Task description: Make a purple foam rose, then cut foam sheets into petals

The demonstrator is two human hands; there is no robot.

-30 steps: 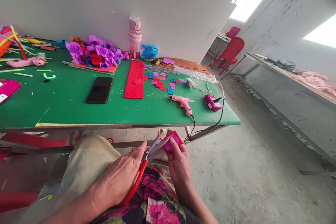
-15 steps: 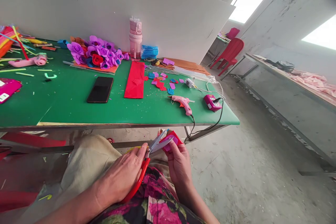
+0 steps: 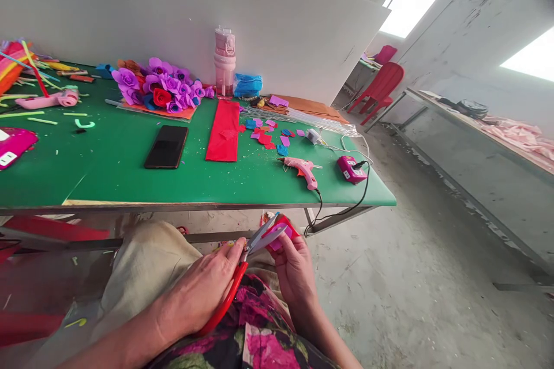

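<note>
Red-handled scissors (image 3: 229,297) are gripped in my left hand (image 3: 201,285), above my lap. Their blades stand apart and point toward my right hand (image 3: 296,271), with purple and red paper pieces (image 3: 283,230) at the tips. My right hand is closed on these paper pieces, thumb on top. Part of the paper is covered by the blade and my fingers, so I cannot tell how many layers there are. On the green table (image 3: 116,184) lie small cut paper pieces (image 3: 265,138) in red, purple and blue, beside a red paper strip (image 3: 223,132).
A pink glue gun (image 3: 303,170) lies near the table's front edge, its cord running to a magenta socket box (image 3: 350,169). A black phone (image 3: 167,147), a bunch of paper flowers (image 3: 160,89) and a pink bottle (image 3: 225,66) stand or lie farther left and back.
Very little differs: the view has shifted slightly. Both hands keep their hold, and the scissor blades remain apart at the paper.
</note>
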